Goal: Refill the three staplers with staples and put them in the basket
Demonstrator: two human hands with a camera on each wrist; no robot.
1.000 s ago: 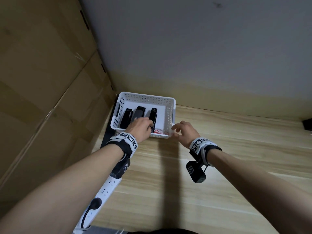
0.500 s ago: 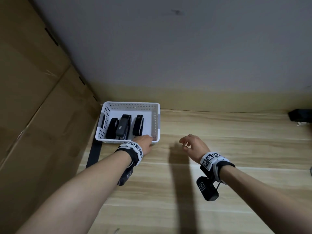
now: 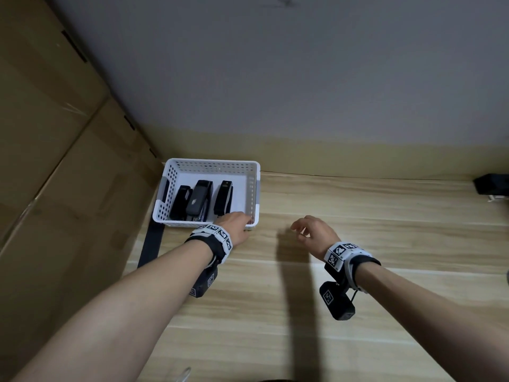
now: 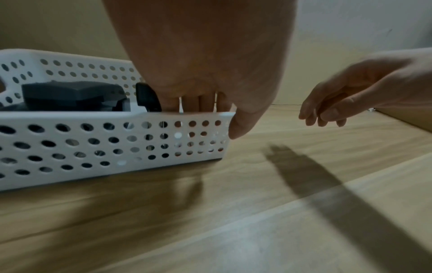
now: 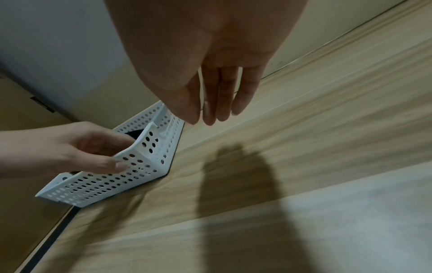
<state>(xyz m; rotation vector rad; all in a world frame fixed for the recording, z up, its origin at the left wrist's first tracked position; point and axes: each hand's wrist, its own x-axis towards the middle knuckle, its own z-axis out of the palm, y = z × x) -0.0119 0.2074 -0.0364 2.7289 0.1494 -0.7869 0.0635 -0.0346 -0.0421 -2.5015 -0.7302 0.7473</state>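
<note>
One wooden table stretches bare to the right of both hands. One white perforated basket sits at its far left corner, its near rim pinched by the left hand, fingers inside, thumb outside. Three black staplers lie side by side inside it. The right hand hovers relaxed and empty, right of the basket.

A light wood-grain worktop meets a grey wall; brown cardboard boxes stand at its left edge.

Three staplers in basket
</note>
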